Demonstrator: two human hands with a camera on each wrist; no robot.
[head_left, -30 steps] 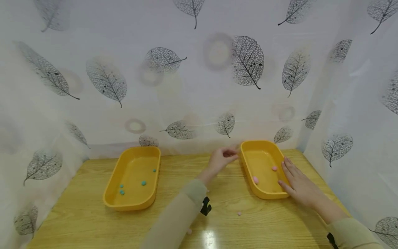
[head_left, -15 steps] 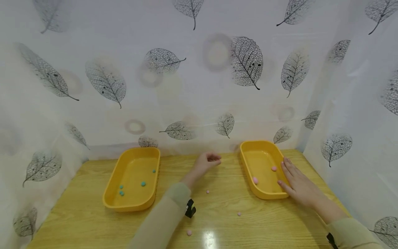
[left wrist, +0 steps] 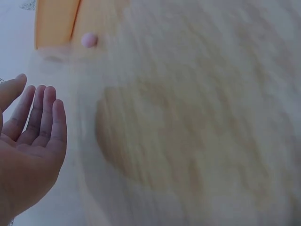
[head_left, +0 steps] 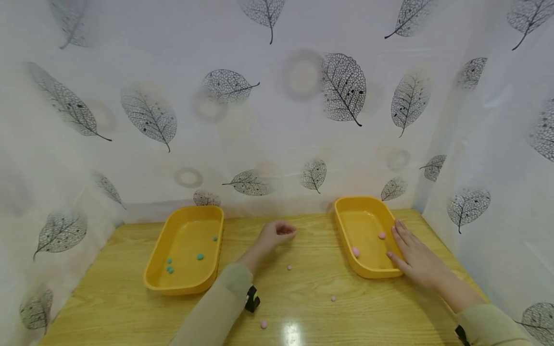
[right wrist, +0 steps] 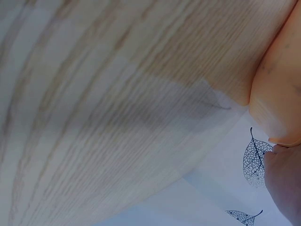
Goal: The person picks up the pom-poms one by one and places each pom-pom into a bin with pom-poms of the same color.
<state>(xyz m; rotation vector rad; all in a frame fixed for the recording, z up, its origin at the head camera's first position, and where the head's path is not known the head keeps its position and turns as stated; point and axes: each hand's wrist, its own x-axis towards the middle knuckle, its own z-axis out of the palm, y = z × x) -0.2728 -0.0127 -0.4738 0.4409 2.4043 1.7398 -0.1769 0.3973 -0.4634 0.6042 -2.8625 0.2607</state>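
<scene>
My left hand point(head_left: 274, 234) hovers over the table between two yellow trays, its fingers loosely bent; the left wrist view shows the palm of the left hand point(left wrist: 35, 141) bare, with nothing in it. My right hand point(head_left: 417, 257) rests on the near right rim of the right tray point(head_left: 342, 230), fingers straight along the edge. Inside that tray lie a pink ball point(head_left: 382, 235) and another pink ball point(head_left: 356, 252). On the tabletop are three smaller pink balls: one point(head_left: 289, 267) nearest my left hand, one point(head_left: 333, 299) right of it and one point(head_left: 263, 325) closer to me.
The left tray point(head_left: 151, 269) holds several small green balls point(head_left: 200, 256). A white curtain point(head_left: 277, 120) with a leaf print hangs behind the wooden table point(head_left: 108, 307) and along its sides.
My left hand has moved left, away from the right tray, uncovering two pink balls on the table. The right hand has stayed on the tray rim.
</scene>
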